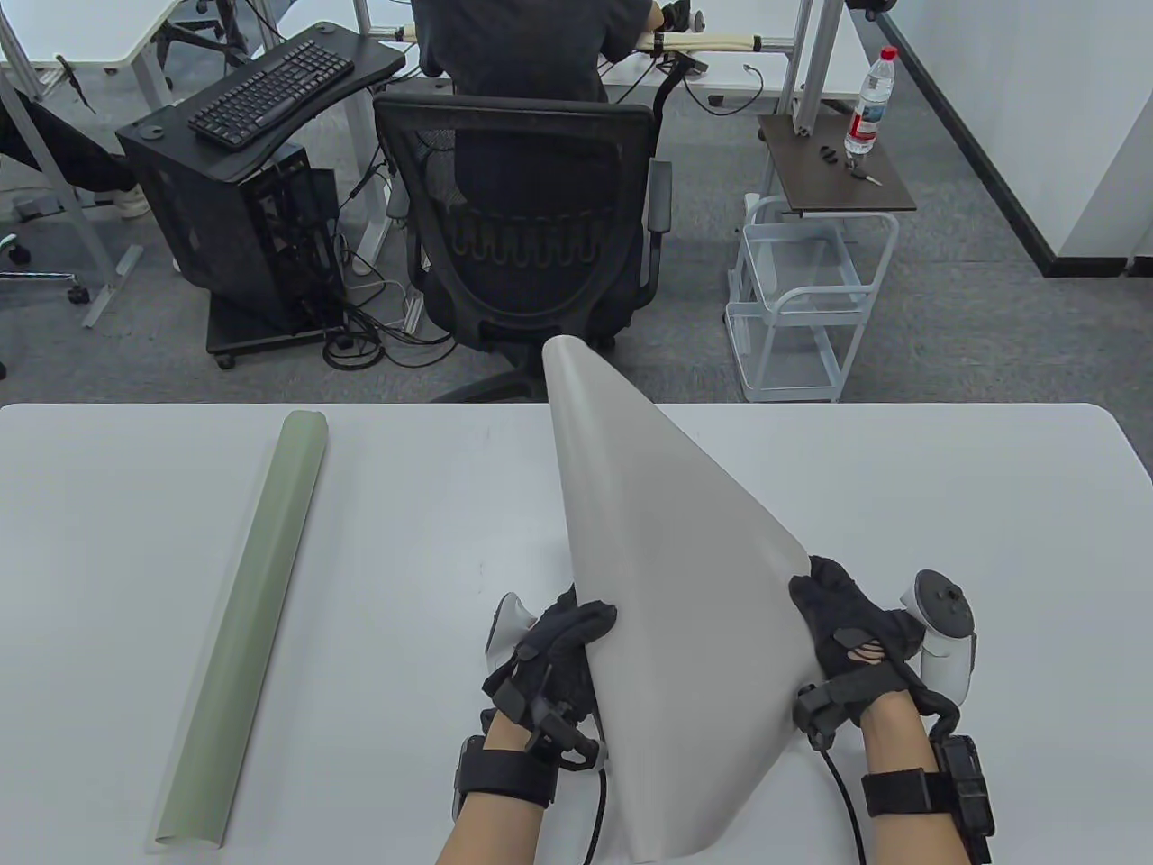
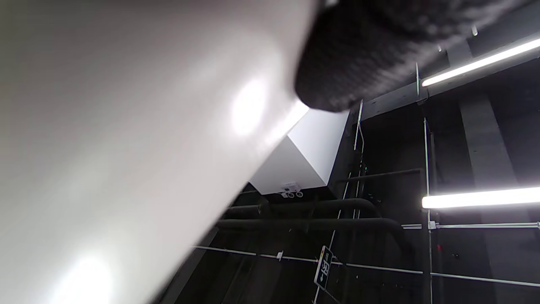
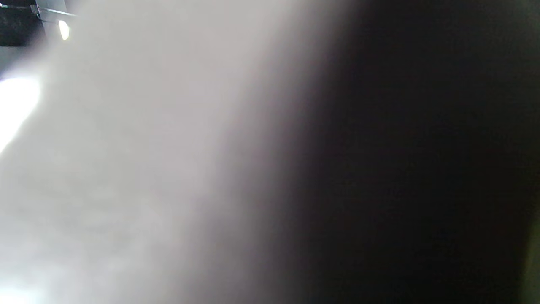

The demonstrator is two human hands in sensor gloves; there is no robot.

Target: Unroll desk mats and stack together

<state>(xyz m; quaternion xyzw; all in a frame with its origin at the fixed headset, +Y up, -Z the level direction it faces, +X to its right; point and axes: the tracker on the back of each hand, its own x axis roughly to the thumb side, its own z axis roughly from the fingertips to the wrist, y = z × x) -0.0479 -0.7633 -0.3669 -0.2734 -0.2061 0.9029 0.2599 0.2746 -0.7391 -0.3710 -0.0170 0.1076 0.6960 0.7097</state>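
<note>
A light grey desk mat [image 1: 671, 577], partly unrolled into a cone shape, is lifted off the white table [image 1: 432, 505], its far end raised past the table's far edge. My left hand [image 1: 558, 649] grips its left edge near the bottom. My right hand [image 1: 842, 626] grips its right edge. The grey mat fills the left of the left wrist view [image 2: 126, 147], with a gloved finger [image 2: 358, 55] against it, and it blurs across the right wrist view [image 3: 147, 169]. A green mat [image 1: 248, 622] lies rolled up on the table at the left, apart from both hands.
Beyond the table's far edge stand a black office chair [image 1: 531, 216] with a seated person, a black computer stand [image 1: 261, 180] with a keyboard, and a white wire cart [image 1: 811, 288] with a bottle on its top.
</note>
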